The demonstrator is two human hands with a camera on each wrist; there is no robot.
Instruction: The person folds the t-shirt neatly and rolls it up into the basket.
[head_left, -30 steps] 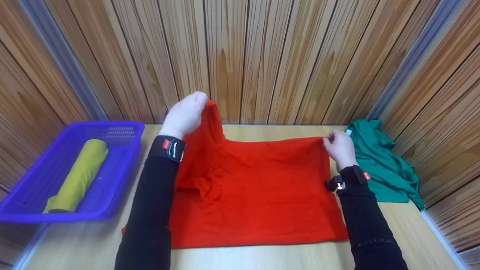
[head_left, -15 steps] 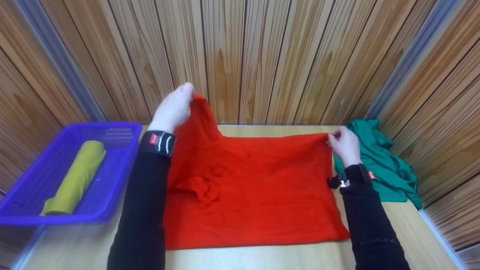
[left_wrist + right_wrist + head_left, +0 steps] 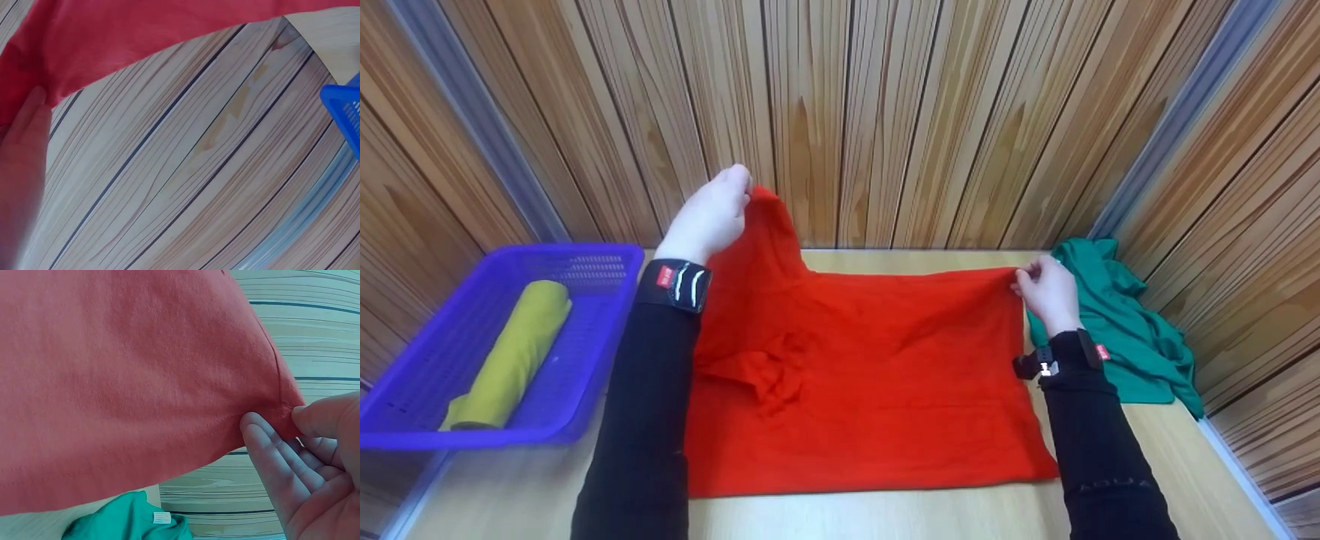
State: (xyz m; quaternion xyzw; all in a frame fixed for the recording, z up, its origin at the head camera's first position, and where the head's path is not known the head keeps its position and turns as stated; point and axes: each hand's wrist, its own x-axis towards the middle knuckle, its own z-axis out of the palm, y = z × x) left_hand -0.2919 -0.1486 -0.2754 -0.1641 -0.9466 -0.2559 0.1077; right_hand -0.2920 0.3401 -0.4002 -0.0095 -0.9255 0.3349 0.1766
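A red T-shirt (image 3: 900, 375) lies spread across the table, its far left part lifted up in front of the wall panels. My left hand (image 3: 709, 214) grips that raised part; the left wrist view shows the fingers (image 3: 35, 107) against the cloth, the thumb hidden. At the far right corner, my right hand (image 3: 1050, 291) pinches the shirt's stitched hem between thumb and fingers, plain in the right wrist view, where the hand (image 3: 315, 467) holds the corner. A crumpled fold sits left of the shirt's middle.
On the left stands a purple plastic basket (image 3: 592, 360) with a rolled yellow cloth (image 3: 517, 352) in it. A crumpled green garment (image 3: 1140, 352) lies at the right, beside my right hand. Wood-patterned panels (image 3: 877, 127) enclose the table (image 3: 922, 517) behind and at both sides.
My left hand has moved up and to the left, drawing the raised part of the red T-shirt with it. My right hand has shifted slightly right, still pinching the corner.
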